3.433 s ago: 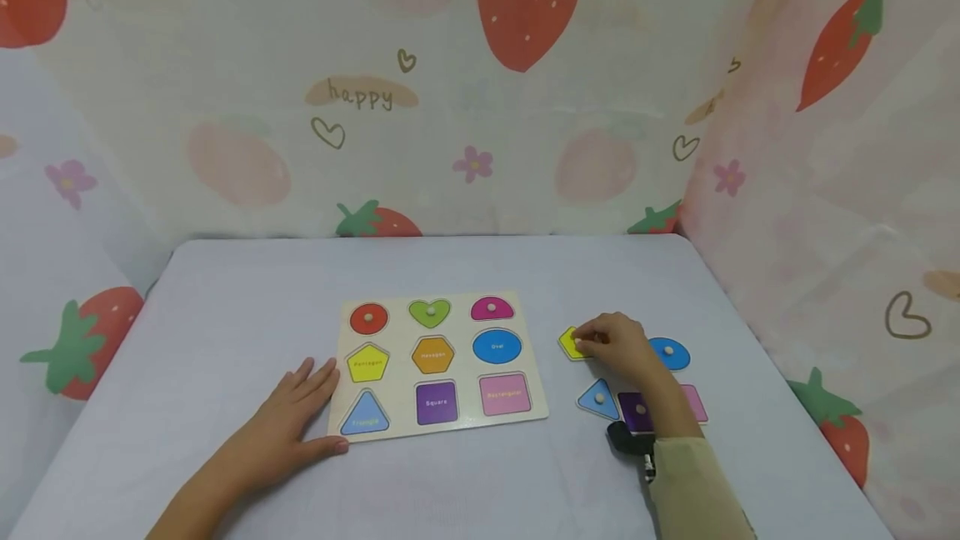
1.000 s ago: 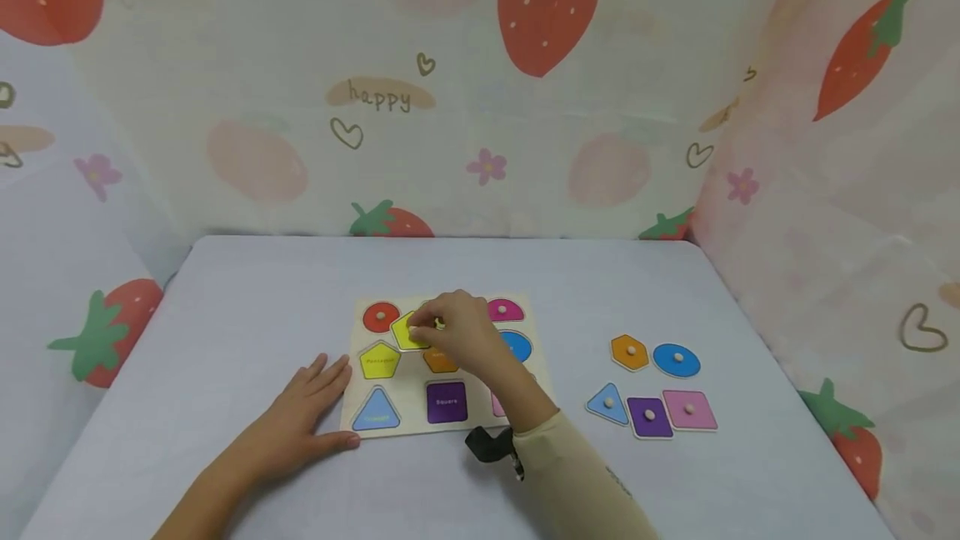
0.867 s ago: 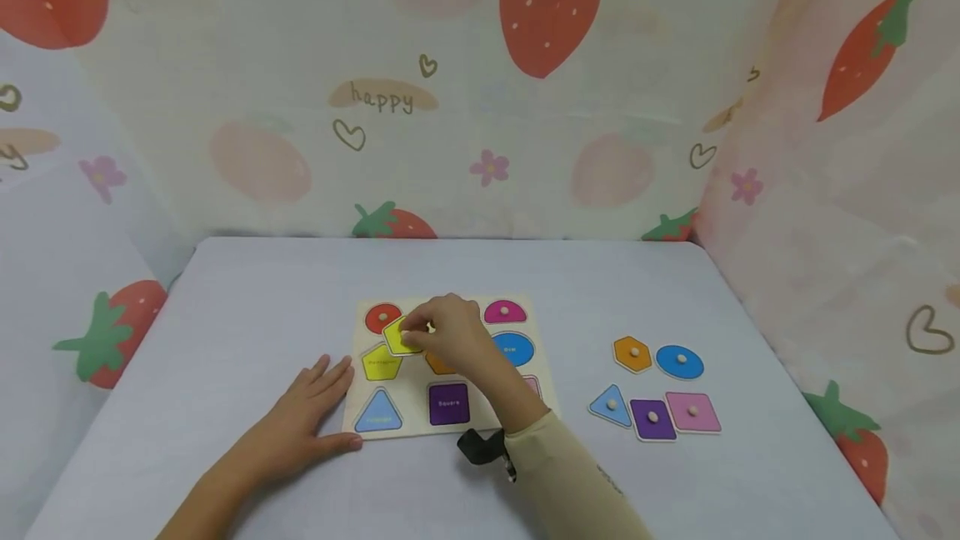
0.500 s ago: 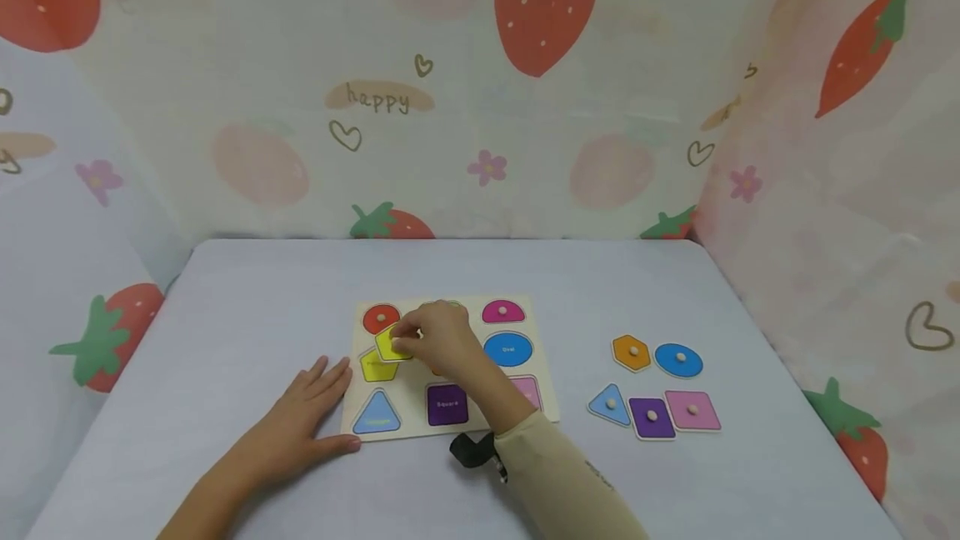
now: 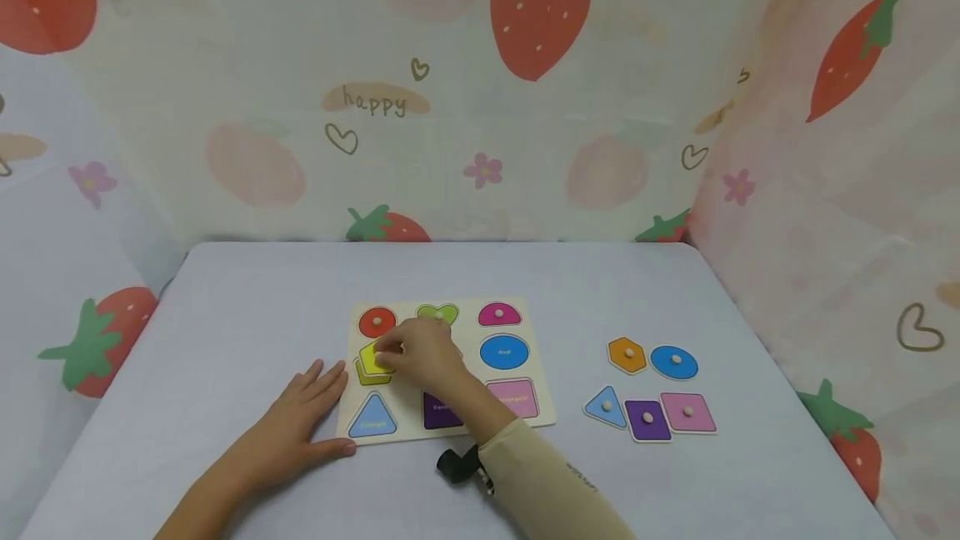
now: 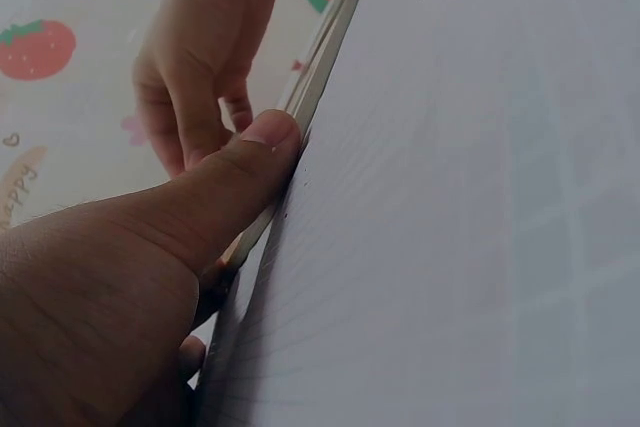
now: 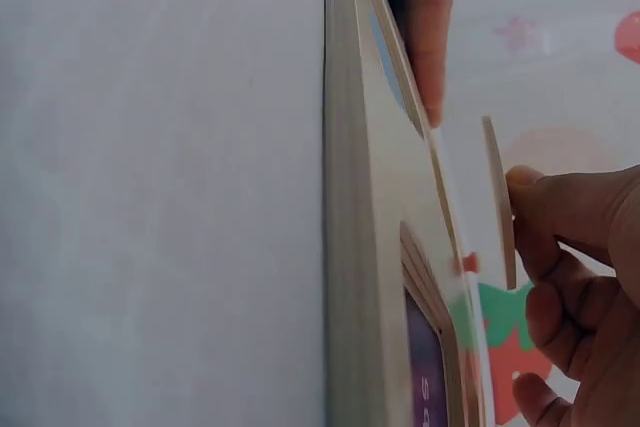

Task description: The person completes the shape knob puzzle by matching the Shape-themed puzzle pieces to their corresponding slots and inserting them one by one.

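A cream shape puzzle board (image 5: 468,402) lies flat on the white table. My right hand (image 5: 423,357) pinches the yellow pentagon piece (image 5: 370,359) by its knob, just over the board's yellow pentagon recess (image 5: 372,376). In the right wrist view the held pentagon piece (image 7: 500,207) appears edge-on, apart from the board. My left hand (image 5: 288,419) rests with spread fingers against the board's left edge; its thumb (image 6: 245,162) touches that edge in the left wrist view. The red circle (image 5: 377,322), green heart (image 5: 437,314) and magenta half-circle (image 5: 499,314) sit in the top row. My right hand hides the middle recess.
To the board's right lie loose knobbed pieces: an orange hexagon (image 5: 626,355), a blue oval (image 5: 674,362), a light blue triangle (image 5: 606,407), a purple square (image 5: 648,421) and a pink rectangle (image 5: 688,412). A strawberry-patterned curtain (image 5: 465,123) stands behind the table.
My right hand picked the yellow pentagon up from the loose pieces and carried it left over the board. In the last second it moved further left and nearer, onto the pentagon recess. My left hand stayed.
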Tool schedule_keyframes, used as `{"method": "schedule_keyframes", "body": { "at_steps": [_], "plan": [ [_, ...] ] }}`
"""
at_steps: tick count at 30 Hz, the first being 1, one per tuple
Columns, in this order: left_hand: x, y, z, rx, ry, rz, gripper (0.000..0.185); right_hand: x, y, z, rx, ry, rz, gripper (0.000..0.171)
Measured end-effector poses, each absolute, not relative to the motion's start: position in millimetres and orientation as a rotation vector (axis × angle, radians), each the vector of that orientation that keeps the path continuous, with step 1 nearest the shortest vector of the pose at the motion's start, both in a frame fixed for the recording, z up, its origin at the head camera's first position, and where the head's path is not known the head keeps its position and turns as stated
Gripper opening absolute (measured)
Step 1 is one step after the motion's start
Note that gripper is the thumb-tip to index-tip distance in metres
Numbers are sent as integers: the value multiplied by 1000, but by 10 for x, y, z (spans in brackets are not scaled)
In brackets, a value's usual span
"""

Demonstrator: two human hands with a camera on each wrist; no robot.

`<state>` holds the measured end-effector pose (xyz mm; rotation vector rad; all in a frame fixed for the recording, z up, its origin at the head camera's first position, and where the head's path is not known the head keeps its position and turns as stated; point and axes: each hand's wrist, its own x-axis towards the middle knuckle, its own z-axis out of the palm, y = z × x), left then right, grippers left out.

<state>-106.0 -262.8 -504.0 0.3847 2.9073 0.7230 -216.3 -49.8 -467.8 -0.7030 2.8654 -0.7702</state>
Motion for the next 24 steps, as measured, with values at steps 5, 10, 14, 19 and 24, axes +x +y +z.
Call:
{"method": "schedule_keyframes", "body": {
  "at_steps": [5, 10, 14, 19, 24],
  "plan": [
    [-1038, -2621, -5020, 369, 2900, 721, 107, -2160, -541, -4770, -715, 2891, -748, 16],
    [-1030, -2614, -4999, 369, 2905, 722, 107, -2147, -575, -4845, -775, 2909, -681, 15],
    [-1029, -2616, -4991, 385, 2912, 733, 106, -2130, -591, -4856, -792, 2935, -633, 16],
    [-1034, -2622, -4996, 388, 2912, 726, 106, -2115, -609, -4851, -797, 2945, -624, 18],
    [-1041, -2631, -4996, 395, 2918, 716, 107, -2120, -632, -4863, -814, 2951, -609, 18]
  ]
}}
